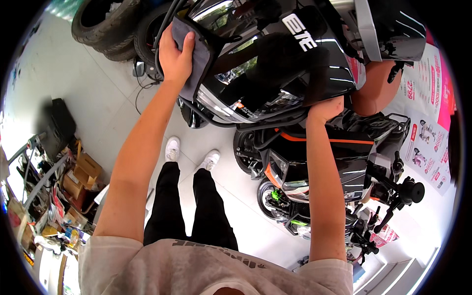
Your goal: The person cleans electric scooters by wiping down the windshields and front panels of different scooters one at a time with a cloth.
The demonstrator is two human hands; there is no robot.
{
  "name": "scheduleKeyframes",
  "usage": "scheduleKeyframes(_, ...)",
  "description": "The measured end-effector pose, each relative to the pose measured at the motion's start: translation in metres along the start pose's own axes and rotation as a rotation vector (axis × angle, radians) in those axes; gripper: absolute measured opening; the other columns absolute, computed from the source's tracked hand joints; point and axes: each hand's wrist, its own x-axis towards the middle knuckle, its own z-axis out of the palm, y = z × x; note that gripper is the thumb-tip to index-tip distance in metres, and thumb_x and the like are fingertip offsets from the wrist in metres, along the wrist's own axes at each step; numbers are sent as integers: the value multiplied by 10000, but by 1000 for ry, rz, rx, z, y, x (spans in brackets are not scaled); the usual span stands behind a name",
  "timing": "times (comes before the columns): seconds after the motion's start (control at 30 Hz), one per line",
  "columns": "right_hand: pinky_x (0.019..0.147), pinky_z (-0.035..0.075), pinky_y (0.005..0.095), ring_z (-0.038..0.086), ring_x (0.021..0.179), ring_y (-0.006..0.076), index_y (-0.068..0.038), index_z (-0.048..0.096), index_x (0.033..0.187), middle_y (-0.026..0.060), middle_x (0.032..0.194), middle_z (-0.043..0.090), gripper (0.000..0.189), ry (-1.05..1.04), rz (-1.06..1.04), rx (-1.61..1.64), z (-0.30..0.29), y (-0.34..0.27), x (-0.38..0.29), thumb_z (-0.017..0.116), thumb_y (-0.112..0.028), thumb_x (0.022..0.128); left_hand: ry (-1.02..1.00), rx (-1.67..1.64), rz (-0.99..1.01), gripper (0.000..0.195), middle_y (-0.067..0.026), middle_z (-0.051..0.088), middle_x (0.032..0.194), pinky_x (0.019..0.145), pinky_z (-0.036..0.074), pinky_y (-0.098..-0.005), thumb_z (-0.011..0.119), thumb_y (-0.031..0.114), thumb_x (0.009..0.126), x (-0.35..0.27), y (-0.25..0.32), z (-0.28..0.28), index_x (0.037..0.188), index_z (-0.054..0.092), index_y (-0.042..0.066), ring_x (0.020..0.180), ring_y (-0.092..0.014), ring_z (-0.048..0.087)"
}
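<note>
Directly before me is the glossy black body of a scooter [258, 70], with white lettering on its side and a black tubular rail [217, 122] along its edge. My left hand [175, 57] presses a grey cloth [195, 48] at the scooter's left end, thumb on top of the cloth and the other fingers mostly hidden. At the lower right edge of the body, my right hand [326, 108] touches the underside or rail. Its fingers are bent and partly hidden, so whether it grips anything does not show.
Used tyres [107, 29] lie at the upper left. More scooters [324, 162] stand close together on the right, beside printed posters [424, 147]. Cardboard boxes [83, 173] and clutter fill the lower left. A black seat-like object [62, 123] stands near them.
</note>
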Motion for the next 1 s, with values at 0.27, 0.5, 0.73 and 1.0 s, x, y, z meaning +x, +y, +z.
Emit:
scheduleKeyframes(0.27,760,564,365,671,859,276,85,663,1039,149,1047,691,298,-87,-102,-155,-14,11,19,523,-164,956,69,-9,-1,620,-240,530,1384,1070,391,-463,668,369,922,-34,8,4,1373,512,-27,1274,-413,506)
scheduleKeyframes(0.5,774,584,385,684,861,303,116,655,1069,179,1073,688,290,-116,-240,-362,-3,1,4,517,-118,970,-87,286,388,841,-243,290,1622,1187,191,-574,591,567,905,-71,70,22,1478,443,-30,1495,-457,252)
scheduleKeyframes(0.73,732,529,370,613,794,241,72,631,943,110,950,660,255,-145,-265,-196,-12,18,19,500,-146,959,-289,218,662,819,-44,329,1634,1209,232,-494,713,539,803,-42,163,62,1515,456,229,1499,-301,294)
scheduleKeyframes(1.0,1002,521,407,595,1199,312,40,510,1362,182,1375,563,493,-240,-47,94,0,5,-3,331,-258,1013,-556,368,1194,805,26,260,1670,1269,118,-473,710,530,819,-29,193,90,1524,452,238,1555,-228,184)
